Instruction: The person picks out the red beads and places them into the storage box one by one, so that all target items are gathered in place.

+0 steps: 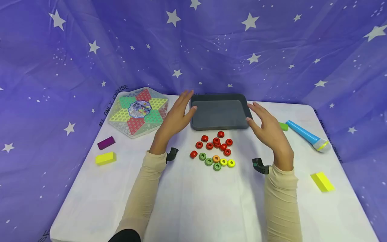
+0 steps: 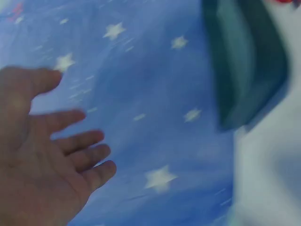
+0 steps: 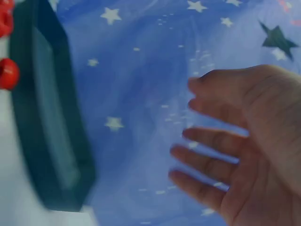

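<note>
My left hand (image 1: 175, 119) is raised at the left side of a dark grey tray (image 1: 219, 114), fingers extended and nothing held. On the tray's right side my right hand (image 1: 267, 129) is held up in the same way, also holding nothing. The tray, whose bare floor shows, lies flat between them. In front of it is a loose group of round beads with holes: several red beads (image 1: 209, 146), several green beads (image 1: 208, 161), one orange bead (image 1: 216, 158) and two yellow beads (image 1: 231, 163). Both wrist views show spread, relaxed fingers beside the tray's blurred edge.
A hexagonal Chinese checkers board (image 1: 125, 129) lies at the back left. Near the left edge are a purple block (image 1: 106, 143) and a yellow block (image 1: 105, 158). On the right are a blue toy microphone (image 1: 303, 131), a green piece (image 1: 284, 126) and another yellow block (image 1: 323, 182).
</note>
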The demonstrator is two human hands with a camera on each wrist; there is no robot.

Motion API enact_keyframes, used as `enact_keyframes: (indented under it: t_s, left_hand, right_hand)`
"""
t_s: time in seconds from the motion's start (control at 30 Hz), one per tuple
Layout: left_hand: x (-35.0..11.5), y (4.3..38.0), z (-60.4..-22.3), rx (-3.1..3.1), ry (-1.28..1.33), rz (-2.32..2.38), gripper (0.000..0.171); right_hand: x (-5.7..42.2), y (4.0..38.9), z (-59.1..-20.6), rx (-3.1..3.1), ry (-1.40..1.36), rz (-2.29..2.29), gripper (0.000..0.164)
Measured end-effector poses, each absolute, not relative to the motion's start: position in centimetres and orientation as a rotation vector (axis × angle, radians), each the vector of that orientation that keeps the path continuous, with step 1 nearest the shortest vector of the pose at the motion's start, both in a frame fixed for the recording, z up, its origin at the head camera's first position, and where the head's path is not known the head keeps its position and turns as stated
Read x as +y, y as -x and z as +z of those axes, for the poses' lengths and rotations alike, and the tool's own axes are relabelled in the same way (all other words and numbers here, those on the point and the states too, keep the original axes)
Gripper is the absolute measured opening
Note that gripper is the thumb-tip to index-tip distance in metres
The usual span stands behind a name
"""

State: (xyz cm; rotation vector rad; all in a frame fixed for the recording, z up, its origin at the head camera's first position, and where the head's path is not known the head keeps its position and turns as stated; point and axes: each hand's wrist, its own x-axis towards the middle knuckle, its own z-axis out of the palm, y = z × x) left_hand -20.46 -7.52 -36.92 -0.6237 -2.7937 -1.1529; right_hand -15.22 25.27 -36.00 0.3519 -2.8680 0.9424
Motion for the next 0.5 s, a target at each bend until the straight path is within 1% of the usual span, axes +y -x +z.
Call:
enact_keyframes:
  t_s: [0.13,0.33,0.43,0.5]
  left_hand:
    - [-7.2,22.5,-39.2,-2.727,0.446,-1.636,0.057]
    - [-7.1,24.7,-42.2,-2.255,-0.013,-2.484,0.052]
    - [-6.7,24.9,-43.1,-2.043,-0.214,-2.676,0.051]
    - [-6.3,25.0,-43.7,-1.944,-0.304,-2.757,0.051]
  right_hand:
    - [26.3,15.3,-38.6,-2.850,-0.335,1.230,0.049]
    - [27.6,15.4,-44.1,-2.897,-0.331,1.639,0.048]
    - [27.5,15.2,-46.0,-2.921,-0.393,1.712,0.050]
    - [27.3,15.0,-46.8,-2.939,-0.415,1.722,0.049]
